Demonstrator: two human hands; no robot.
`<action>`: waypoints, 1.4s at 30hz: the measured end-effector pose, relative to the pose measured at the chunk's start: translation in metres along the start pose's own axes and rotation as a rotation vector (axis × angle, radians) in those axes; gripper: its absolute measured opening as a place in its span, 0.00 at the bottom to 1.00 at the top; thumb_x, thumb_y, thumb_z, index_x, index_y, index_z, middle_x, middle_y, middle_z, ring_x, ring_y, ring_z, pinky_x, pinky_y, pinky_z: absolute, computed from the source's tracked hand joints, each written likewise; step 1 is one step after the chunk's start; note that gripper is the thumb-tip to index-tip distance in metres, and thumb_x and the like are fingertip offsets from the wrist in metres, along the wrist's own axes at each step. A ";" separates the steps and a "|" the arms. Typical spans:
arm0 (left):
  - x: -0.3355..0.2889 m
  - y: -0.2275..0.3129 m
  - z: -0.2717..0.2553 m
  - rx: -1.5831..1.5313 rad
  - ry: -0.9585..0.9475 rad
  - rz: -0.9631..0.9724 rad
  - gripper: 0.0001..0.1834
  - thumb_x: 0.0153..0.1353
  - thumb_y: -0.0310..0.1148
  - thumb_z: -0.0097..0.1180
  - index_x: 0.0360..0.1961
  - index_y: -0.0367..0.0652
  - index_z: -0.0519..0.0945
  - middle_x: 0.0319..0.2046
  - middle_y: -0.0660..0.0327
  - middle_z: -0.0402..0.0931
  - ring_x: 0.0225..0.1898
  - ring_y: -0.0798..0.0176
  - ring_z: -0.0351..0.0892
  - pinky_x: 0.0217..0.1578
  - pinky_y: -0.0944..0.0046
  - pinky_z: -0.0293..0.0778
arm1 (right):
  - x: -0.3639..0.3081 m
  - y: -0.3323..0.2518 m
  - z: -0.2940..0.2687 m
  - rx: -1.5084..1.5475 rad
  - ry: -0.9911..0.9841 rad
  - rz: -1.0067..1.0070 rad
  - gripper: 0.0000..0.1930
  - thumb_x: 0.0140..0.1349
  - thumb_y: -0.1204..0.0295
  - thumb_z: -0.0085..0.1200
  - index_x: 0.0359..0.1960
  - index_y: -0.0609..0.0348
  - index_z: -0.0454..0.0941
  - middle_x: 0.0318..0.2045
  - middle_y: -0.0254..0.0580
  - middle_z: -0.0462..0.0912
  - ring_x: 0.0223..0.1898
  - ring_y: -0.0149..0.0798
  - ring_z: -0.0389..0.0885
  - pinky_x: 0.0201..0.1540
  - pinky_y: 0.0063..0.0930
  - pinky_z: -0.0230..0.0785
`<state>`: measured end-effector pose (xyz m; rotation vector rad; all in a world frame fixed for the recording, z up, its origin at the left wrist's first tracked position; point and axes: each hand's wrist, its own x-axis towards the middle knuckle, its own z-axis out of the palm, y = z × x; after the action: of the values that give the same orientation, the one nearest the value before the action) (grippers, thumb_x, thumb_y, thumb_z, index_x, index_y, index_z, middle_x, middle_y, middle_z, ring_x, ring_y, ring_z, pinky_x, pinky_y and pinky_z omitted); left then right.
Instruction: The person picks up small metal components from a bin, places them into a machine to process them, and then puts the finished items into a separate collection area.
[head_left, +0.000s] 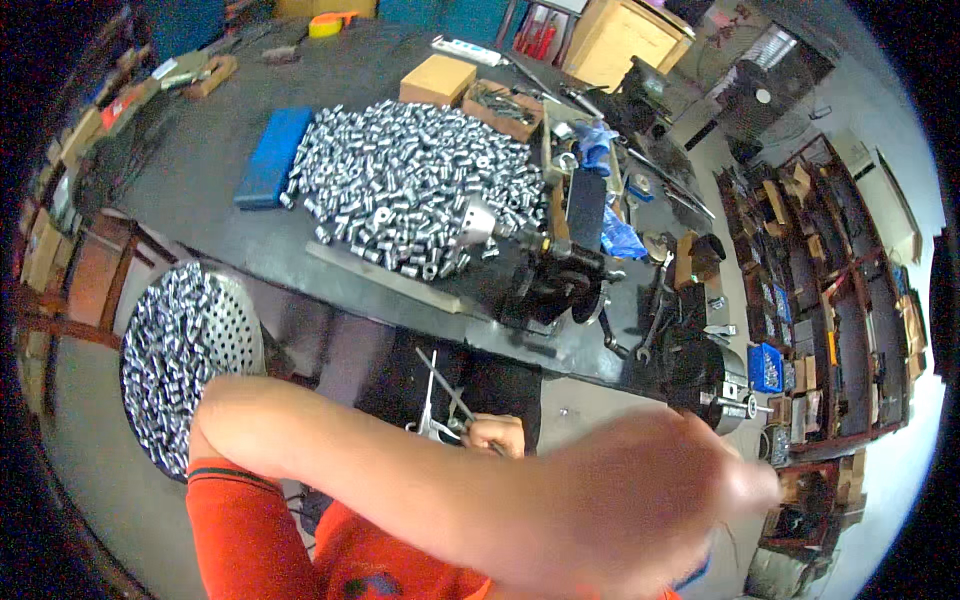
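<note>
My left forearm sweeps across the front of the view from the orange sleeve at left. My left hand [650, 490] is raised close at the right, smeared by motion, so its fingers cannot be read. Beyond that forearm, my right hand [497, 436] is closed around a thin grey metal rod [452, 393] slanting up to the left. Beside it is a silver air blow gun [430, 424] with a thin nozzle pointing up; whether a hand holds it is hidden. A vise-like black fixture [560, 280] stands at the bench edge, near a silver holed cylinder [477, 220].
A large heap of short metal sleeves [400, 180] covers the dark bench [190, 190], beside a blue block [270, 160]. At left, a perforated metal bowl [235, 320] holds more sleeves. Cardboard boxes [438, 78] and wrenches [655, 310] lie on the bench. Shelves [850, 330] stand right.
</note>
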<state>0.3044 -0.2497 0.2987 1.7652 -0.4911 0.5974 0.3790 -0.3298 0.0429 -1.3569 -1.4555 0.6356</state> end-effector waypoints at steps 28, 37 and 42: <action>-0.402 -0.062 -0.213 1.321 0.633 -1.285 0.13 0.47 0.35 0.56 0.33 0.39 0.80 0.26 0.47 0.78 0.31 0.45 0.79 0.35 0.52 0.74 | -0.002 -0.012 0.002 0.052 0.102 0.139 0.14 0.37 0.82 0.49 0.10 0.58 0.54 0.10 0.35 0.59 0.14 0.29 0.58 0.17 0.22 0.48; -0.433 -0.090 -0.216 1.553 0.369 -1.657 0.11 0.45 0.38 0.57 0.26 0.42 0.80 0.29 0.48 0.79 0.33 0.46 0.80 0.35 0.51 0.76 | -0.015 0.007 0.005 -0.005 0.158 0.144 0.17 0.35 0.88 0.49 0.10 0.57 0.52 0.10 0.35 0.57 0.12 0.30 0.56 0.16 0.23 0.48; -0.419 -0.072 -0.201 1.235 0.666 -1.368 0.11 0.49 0.36 0.60 0.27 0.39 0.77 0.23 0.54 0.78 0.23 0.54 0.79 0.28 0.58 0.75 | -0.006 -0.005 0.004 -0.052 0.164 0.099 0.15 0.33 0.87 0.48 0.10 0.57 0.53 0.09 0.35 0.57 0.12 0.31 0.56 0.15 0.24 0.48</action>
<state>-0.0094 -0.0267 0.0281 2.2276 1.7829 0.3861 0.3723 -0.3360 0.0440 -1.4929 -1.2874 0.5390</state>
